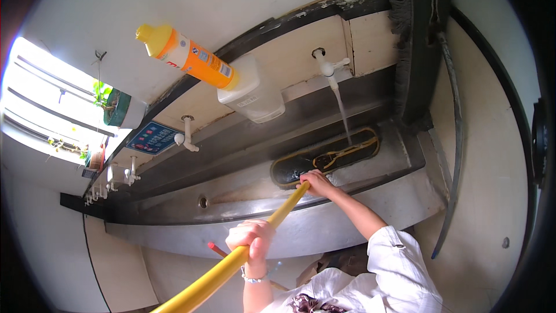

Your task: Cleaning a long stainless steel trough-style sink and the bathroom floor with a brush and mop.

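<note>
Both my hands grip a long yellow pole [214, 276], which runs from the lower left up toward the metal trough sink [168, 202]. My left hand [250, 239] is wrapped round its middle, a bracelet on the wrist. My right hand [316, 184] closes round the pole farther up, over the sink's front edge. Just beyond it in the sink lies a dark oblong piece with a yellowish rim [289, 169] and a thin yellowish loop on it. I cannot tell whether it is joined to the pole. Water runs onto it from a white tap [328, 68].
An orange bottle with a yellow cap [200, 61] and a translucent white container [252, 95] stand behind the sink. More taps [186, 139] line the wall to the left, near a blue sign [152, 138] and potted plants [117, 108]. A dark hose [454, 139] hangs at right.
</note>
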Demonstrator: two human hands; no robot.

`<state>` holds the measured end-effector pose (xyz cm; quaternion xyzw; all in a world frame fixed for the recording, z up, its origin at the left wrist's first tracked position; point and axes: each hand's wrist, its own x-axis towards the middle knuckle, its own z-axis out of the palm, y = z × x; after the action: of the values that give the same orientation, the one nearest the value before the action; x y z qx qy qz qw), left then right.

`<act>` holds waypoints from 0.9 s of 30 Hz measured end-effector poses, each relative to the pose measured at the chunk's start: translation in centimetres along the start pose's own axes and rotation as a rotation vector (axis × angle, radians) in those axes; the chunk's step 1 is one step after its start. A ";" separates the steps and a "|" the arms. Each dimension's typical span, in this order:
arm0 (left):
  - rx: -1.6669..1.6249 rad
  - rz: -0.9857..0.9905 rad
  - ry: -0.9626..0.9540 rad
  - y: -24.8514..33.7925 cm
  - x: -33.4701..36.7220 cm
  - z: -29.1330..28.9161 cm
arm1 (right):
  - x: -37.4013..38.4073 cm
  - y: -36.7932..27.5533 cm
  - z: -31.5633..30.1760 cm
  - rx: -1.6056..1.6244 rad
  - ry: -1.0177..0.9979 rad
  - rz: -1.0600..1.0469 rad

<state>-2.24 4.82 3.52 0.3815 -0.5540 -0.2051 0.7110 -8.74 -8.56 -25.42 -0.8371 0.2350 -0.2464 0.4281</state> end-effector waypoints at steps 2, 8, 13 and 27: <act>0.000 -0.002 -0.011 0.2 -0.4 0.5 | -0.4 0.0 0.4 -0.032 0.076 -0.003; -0.054 0.086 0.066 3.2 -0.1 0.1 | 0.2 -4.1 -1.5 -0.113 0.059 -0.010; -0.152 0.109 0.001 4.4 0.3 1.1 | -0.3 -5.1 -3.1 -0.077 -0.017 -0.003; -0.135 -0.087 0.051 -3.4 6.0 -1.0 | 1.5 0.4 -2.9 -0.231 -0.048 0.160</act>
<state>0.92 -1.27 4.58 0.3617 -0.5034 -0.2629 0.7394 -9.38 -11.39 -23.95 -0.8650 0.3176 -0.1628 0.3527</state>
